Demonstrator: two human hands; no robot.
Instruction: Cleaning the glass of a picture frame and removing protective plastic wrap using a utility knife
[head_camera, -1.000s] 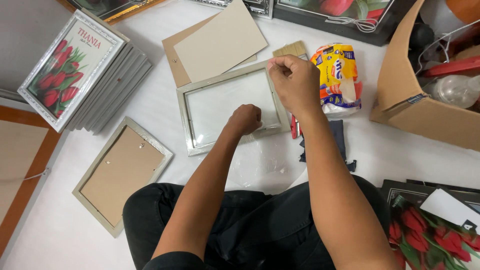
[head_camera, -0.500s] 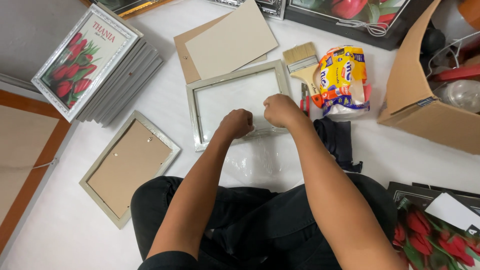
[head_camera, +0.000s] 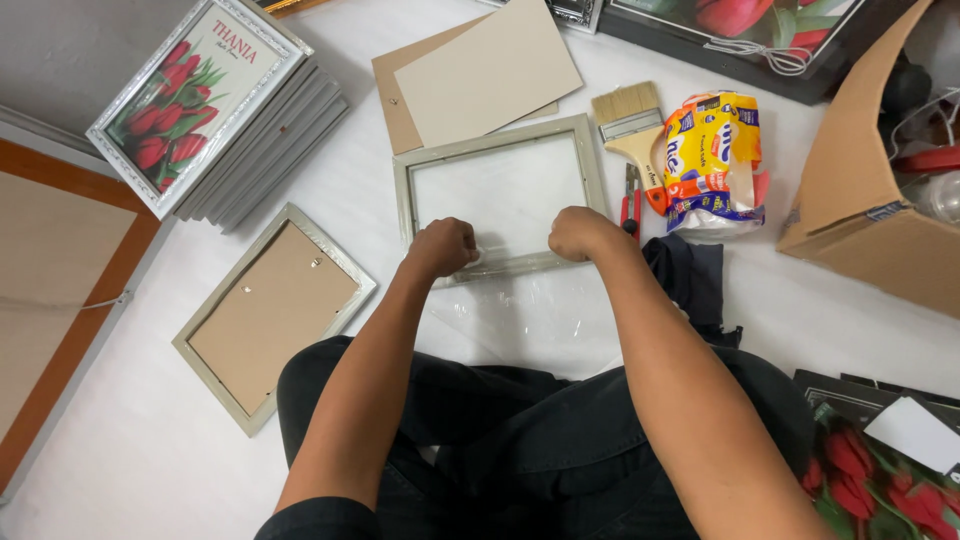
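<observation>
At frame's near edge (head_camera: 500, 268) | left hand (head_camera: 442, 247), right hand (head_camera: 577, 232) fisted on it | fingertips hidden

Stack of framed tulip pictures (head_camera: 200, 95) top left. Face-down frame (head_camera: 272, 312) lower left. Beige backing boards (head_camera: 480, 75) above centre. Paintbrush (head_camera: 635, 125) beside yellow snack bag (head_camera: 712, 155). Cardboard box (head_camera: 865, 190) right. Dark cloth (head_camera: 690, 280) near red-handled pliers (head_camera: 631, 205).
</observation>
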